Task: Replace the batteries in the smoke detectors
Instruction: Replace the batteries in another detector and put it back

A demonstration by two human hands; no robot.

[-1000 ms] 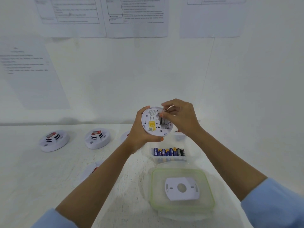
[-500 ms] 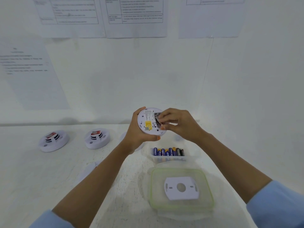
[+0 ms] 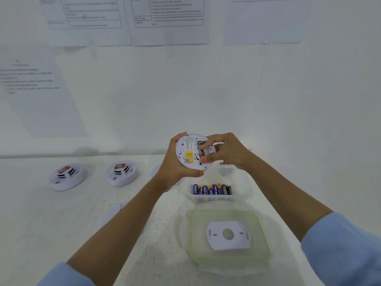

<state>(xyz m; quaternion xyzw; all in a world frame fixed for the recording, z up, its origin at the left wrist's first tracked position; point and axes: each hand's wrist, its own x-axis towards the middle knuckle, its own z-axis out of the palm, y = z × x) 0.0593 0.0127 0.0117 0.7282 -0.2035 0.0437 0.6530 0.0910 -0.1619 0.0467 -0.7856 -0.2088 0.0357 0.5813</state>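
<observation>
White table [image 3: 61, 223] in a white-walled corner. Printed sheets [image 3: 169, 19] on the walls: four counted, text too blurred to read.

Smoke detectors, certain count: three.
- One, the held detector [image 3: 188, 150], is lifted above the table's far middle with its back side toward the camera. It carries a yellow label and a strip of small print.
- Two sit on the table at far left, face up and apart from each other: the far-left detector [image 3: 68, 176] and the second detector [image 3: 122, 172]. Each has a red tag on top.
- Two more pale round shapes [image 3: 114, 211] show past the left forearm. Cannot tell what they are.

Hands:
- Left hand [image 3: 175, 162] grips the held detector by its rim, thumb at the top edge and fingers curled under the lower edge.
- Right hand [image 3: 228, 151] has its fingers bent onto the open bay, pinching one dark battery [image 3: 199, 148] that lies in it.

Spare cells: a clear tub [image 3: 243, 188] just below the hands holds one row of loose batteries [image 3: 210, 189]. Most are blue and yellow, with two dark ones at the right end. The exact total is unclear.

One green-rimmed lid [image 3: 261, 234] lies flat near the camera, touching the tub's near side. One white mounting plate [image 3: 216, 242] with a round centre hole rests on it.
</observation>
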